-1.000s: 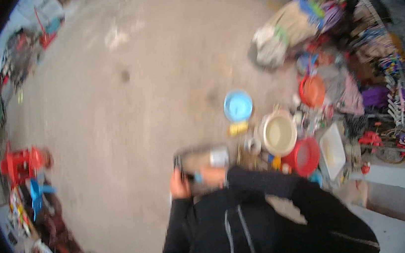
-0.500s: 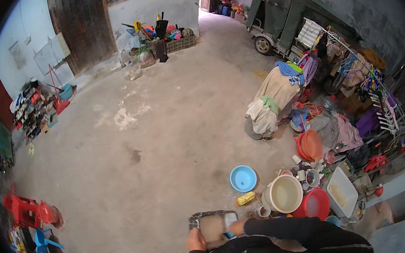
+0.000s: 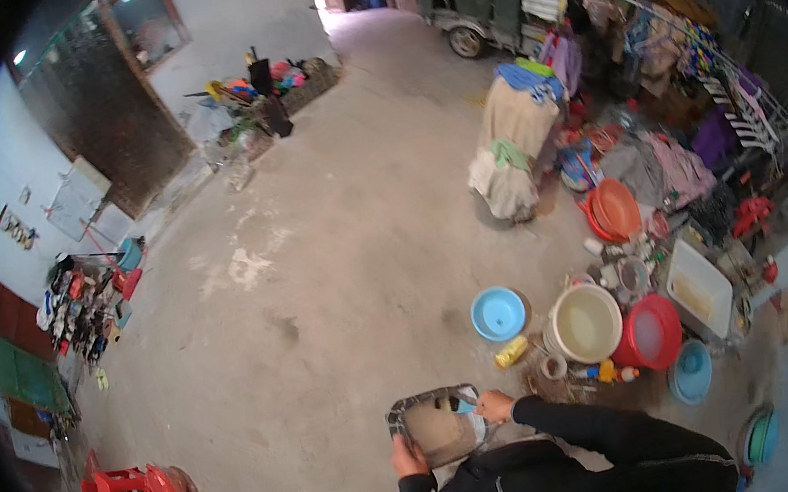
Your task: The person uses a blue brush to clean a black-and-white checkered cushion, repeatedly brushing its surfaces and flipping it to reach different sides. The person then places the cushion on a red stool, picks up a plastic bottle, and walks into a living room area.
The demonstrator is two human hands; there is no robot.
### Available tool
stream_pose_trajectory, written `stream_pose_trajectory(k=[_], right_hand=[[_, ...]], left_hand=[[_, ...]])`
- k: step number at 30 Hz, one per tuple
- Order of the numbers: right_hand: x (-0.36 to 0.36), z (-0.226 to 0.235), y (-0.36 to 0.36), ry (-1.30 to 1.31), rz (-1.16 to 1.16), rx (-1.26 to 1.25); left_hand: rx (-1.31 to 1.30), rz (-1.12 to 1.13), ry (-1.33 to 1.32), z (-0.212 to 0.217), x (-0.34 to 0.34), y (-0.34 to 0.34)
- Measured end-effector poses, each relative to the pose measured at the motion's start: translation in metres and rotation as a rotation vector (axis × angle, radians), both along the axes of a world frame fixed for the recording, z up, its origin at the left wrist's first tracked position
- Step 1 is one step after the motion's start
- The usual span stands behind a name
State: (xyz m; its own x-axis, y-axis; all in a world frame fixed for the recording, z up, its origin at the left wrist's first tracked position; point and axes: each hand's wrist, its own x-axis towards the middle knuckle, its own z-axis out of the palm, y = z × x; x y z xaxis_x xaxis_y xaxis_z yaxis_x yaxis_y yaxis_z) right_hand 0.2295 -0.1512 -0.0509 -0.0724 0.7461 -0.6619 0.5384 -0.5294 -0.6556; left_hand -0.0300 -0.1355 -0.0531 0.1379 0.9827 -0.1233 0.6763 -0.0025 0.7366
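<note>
At the lower middle, my left hand (image 3: pixel 407 455) grips the left rim of a shallow, dark-edged rectangular thing (image 3: pixel 435 433) with a light brown inner face. Its exact kind is unclear. My right hand (image 3: pixel 496 406) is closed around a small brush (image 3: pixel 464 406) with a blue handle and a dark head. The brush head lies over the far right part of the brown face; whether it touches is too small to tell. A whitish patch shows along the right side of the dark-edged thing.
Beyond my right hand stand a cream bucket (image 3: pixel 587 323), a red basin (image 3: pixel 648 334), a blue basin (image 3: pixel 498 314) and a yellow bottle (image 3: pixel 511 351). A white tub (image 3: pixel 699 279) sits farther right. Red plastic stools (image 3: pixel 122 488) are at the lower left.
The whole view has shifted and tilted. My right hand and the brush have moved up toward the far right corner of the dark-edged thing; my left hand keeps its hold.
</note>
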Motion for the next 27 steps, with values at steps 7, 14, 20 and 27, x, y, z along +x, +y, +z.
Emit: stream_pose_trajectory(k=[7,14,20,27], right_hand=[[0.026,0.040,-0.039,0.410,-0.374,-0.121],[0.070,-0.041,-0.099,0.125,-0.838,-0.246],[0.105,-0.109,-0.090,0.213,-1.046,-0.487],[0.148,-0.161,-0.032,0.190,-1.189,-0.435]], left_hand=[[-0.022,0.109,0.166,-0.037,-0.034,0.032],[0.008,0.418,0.301,-0.046,-0.088,0.023],[-0.101,0.616,0.309,-0.027,-0.109,0.020],[-0.081,0.712,0.224,-0.021,-0.129,0.019]])
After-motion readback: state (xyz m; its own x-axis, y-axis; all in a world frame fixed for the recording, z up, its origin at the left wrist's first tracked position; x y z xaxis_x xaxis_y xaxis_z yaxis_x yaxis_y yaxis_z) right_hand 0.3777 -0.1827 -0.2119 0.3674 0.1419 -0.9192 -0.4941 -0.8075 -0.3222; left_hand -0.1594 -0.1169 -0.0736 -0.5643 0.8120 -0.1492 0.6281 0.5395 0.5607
